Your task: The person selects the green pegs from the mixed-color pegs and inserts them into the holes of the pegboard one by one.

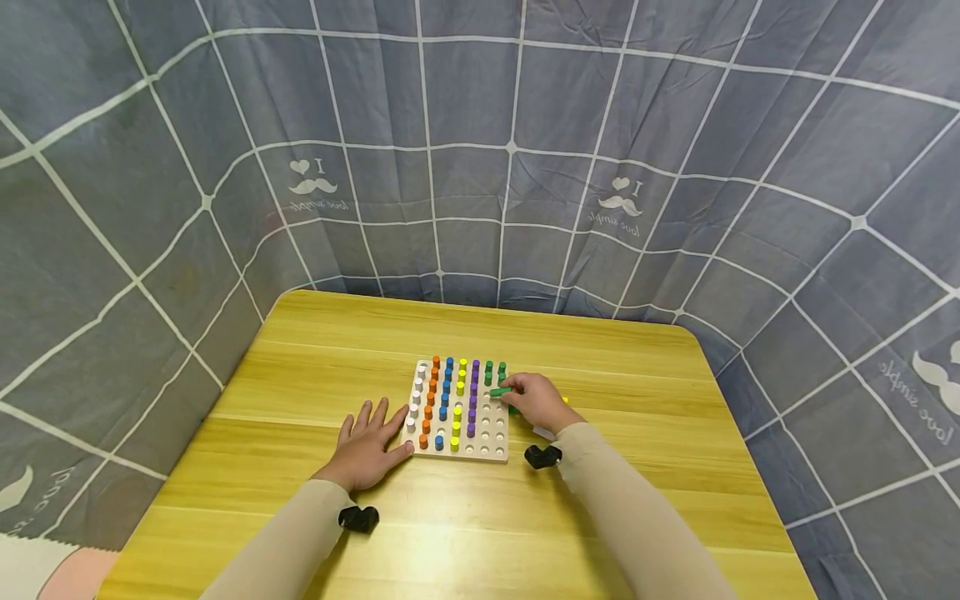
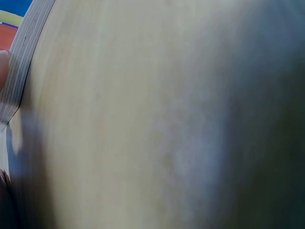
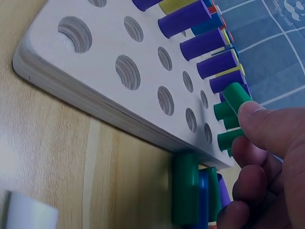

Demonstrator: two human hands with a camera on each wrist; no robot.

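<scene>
Green cylindrical peg [image 1: 499, 391] sits pinched at the fingertips of the right hand [image 1: 537, 401], held lying almost level above the right part of the pale wooden pegboard [image 1: 495, 450]; in the right wrist view the same peg [image 3: 237, 97] pokes out from under the thumb, over the green pegs already standing in the board [image 3: 225, 111]. That hand's other fingers curl inward. Rows of white, orange, blue, yellow, purple and green pegs [image 1: 445, 398] stand upright in the board, and the holes [image 1: 491, 428] near its right front corner are open. Loose pegs, green, blue and purple [image 3: 196, 193], lie on the table just beside the board's right edge. The left hand [image 1: 368, 449] rests flat, fingers spread and straight, touching the board's left front corner. Everything sits on a yellow wooden table [image 1: 315, 350] backed by a grey checked cloth [image 1: 480, 125].
</scene>
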